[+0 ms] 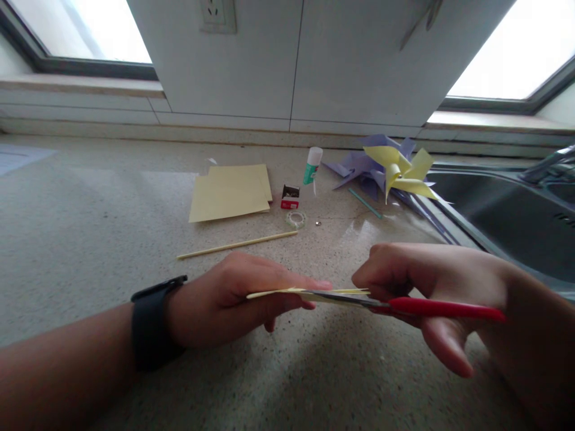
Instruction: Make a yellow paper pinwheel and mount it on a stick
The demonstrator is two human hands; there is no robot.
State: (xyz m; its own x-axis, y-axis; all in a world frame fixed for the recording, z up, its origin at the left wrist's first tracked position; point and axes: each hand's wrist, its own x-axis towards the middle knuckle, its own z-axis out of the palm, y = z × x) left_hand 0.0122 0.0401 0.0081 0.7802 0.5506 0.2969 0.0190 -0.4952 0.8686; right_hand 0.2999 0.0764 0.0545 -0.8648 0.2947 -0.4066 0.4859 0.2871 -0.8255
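Between the thumb and fingers of my left hand (242, 296) is a sheet of yellow paper (269, 293), seen almost edge-on above the counter. My right hand (431, 293) grips a pair of red-handled scissors (444, 308). Their metal blades point left and lie along the paper, close to my left fingertips. How far the blades are apart is hard to make out at this angle. Beyond my hands, a thin wooden stick (238, 245) lies on the counter, with a stack of yellow paper (231, 191) behind it.
A glue stick (313, 166), a small red and black box (290, 197), a roll of tape (296, 219) and a tiny metal piece (318, 223) sit mid-counter. Yellow (398, 167) and purple (354, 167) paper pinwheels lie by the sink (494, 203), near a blue-green strip (365, 202).
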